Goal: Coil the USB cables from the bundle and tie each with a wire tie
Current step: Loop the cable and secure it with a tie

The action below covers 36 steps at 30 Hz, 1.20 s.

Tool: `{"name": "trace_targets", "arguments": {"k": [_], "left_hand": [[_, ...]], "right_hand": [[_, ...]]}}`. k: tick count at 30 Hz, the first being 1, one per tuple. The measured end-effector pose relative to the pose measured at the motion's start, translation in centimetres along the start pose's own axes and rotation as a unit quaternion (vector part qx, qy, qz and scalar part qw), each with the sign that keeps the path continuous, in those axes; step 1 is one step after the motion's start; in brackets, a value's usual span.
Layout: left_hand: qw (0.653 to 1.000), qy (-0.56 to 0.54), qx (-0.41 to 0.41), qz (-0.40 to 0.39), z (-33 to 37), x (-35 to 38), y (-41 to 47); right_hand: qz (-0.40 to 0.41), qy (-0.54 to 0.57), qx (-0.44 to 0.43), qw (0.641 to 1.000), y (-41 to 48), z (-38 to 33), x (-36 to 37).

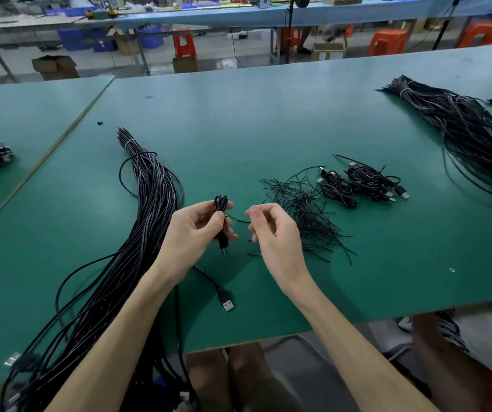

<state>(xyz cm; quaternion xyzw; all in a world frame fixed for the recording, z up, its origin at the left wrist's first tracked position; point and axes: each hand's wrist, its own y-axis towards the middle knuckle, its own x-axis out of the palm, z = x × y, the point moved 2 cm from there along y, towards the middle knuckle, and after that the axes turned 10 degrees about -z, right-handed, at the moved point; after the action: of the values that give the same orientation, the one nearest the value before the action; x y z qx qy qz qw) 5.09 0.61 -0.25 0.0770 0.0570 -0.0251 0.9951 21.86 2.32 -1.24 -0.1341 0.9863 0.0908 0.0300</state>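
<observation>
Head view: left hand grips 1 coiled cable; right hand: grip unclear; 2 bundles alongside.

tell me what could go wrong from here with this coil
The coiled cable is held only by the fingertips of the left hand; if the wire tie isn't twisted tight, it may spring open. The right hand could also snag the tangled tie pile beside it.

Bare table is lying open beyond the grip; the bundle is crowding its left, wire ties its right.
</observation>
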Motion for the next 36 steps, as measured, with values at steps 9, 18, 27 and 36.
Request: {"name": "trace_targets", "arguments": {"k": [9,18,27,36], "left_hand": [[1.000,0.003,0.013,-0.009,0.7,0.6,-0.1],[0.998,-0.060,-0.017,0.030,0.6,-0.5,0.7],[0.982,-0.167,-0.080,-0.036,1.2,-0.7,2.5],[0.968,-0.199,-0.149,-0.032,0.1,0.2,1.9]], "right_hand": [[0.001,-0.016,0.005,1.000,0.2,0.1,0.1],[-0.018,-0.074,-0.013,0.997,0.3,0.5,0.6],[0.000,-0.058,-0.019,0.998,0.3,0.5,0.5],[-0.028,-0.052,-0.017,0.998,0.3,0.3,0.7]]}}
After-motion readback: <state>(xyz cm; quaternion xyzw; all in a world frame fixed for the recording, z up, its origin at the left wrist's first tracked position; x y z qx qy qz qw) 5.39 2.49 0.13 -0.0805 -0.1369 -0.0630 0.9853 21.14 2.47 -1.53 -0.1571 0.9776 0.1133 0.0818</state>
